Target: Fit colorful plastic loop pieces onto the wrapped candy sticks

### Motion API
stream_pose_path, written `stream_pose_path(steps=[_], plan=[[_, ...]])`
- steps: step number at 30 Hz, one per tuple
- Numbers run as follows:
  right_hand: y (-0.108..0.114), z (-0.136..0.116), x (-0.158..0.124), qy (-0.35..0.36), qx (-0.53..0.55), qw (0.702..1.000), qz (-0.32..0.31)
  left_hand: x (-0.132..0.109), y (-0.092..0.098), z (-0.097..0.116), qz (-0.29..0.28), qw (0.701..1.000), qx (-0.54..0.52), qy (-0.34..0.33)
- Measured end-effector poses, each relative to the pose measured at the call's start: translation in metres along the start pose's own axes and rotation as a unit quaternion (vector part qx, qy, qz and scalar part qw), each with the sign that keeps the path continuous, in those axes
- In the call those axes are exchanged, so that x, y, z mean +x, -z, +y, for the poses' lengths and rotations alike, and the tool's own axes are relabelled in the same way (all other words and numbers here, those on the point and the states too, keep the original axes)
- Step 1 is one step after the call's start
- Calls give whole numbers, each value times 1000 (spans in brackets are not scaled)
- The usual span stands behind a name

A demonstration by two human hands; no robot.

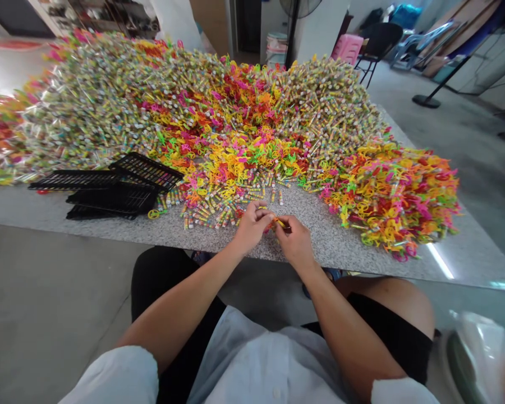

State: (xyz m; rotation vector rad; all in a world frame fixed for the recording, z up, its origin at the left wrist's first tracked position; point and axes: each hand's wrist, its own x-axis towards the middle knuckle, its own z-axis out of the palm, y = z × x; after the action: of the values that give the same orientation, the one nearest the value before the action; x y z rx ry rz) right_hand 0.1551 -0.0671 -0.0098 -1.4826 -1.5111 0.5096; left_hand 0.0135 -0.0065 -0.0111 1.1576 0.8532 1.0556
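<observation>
Tabletop of speckled grey stone is seen across the whole width of the view, and most of its far half is buried. The greatest mass on it is a heap of small tubes, pale with yellow and green print, which is banked from the far left to the far right. Through the middle of that heap a band of plastic loops in pink, orange, yellow and green is laid, and a second pile of loops is mounded at the right, near the table's front edge. Left of centre, black gridded trays are stacked unevenly, the topmost lying askew at the heap's foot. Between the trays and the hands, a scatter of loose tubes is spread flat on the bare stone, and a single yellow loop is seen just beside the trays' front corner.

At the near edge of the table, the two hands are held together above the stone. The left hand is curled, its thumb and fingertips closed narrowly on a small orange and yellow piece. The right hand is set against it from the other side, and its fingertips are pinched on the same piece. That piece is held just in front of the loose tubes; its exact form cannot be told, since it is mostly covered by the fingers.
</observation>
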Motion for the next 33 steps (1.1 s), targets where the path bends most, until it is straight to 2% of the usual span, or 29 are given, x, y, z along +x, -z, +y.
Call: stream_pose_path(steps=[4,11,19,22,28,33], plan=[[4,2,1,27,-6,999,-24,4,5,1,-8,999,-22,28],[10,11,3,27,2,999,-18,1,4,4,-47,998,30,-13],[12,11,6,-6,9,1000,-26,-2,-3,-5,13,996,-74,47],[12,12,6,-8,-3,999,-33,-2,-2,-10,17,995,-82,51],[10,17,5,58,-29,997,-35,0,-3,-11,13,998,-46,52],[6,19,1,129,-61,989,-39,-1,-3,-11,-1,1000,6,0]])
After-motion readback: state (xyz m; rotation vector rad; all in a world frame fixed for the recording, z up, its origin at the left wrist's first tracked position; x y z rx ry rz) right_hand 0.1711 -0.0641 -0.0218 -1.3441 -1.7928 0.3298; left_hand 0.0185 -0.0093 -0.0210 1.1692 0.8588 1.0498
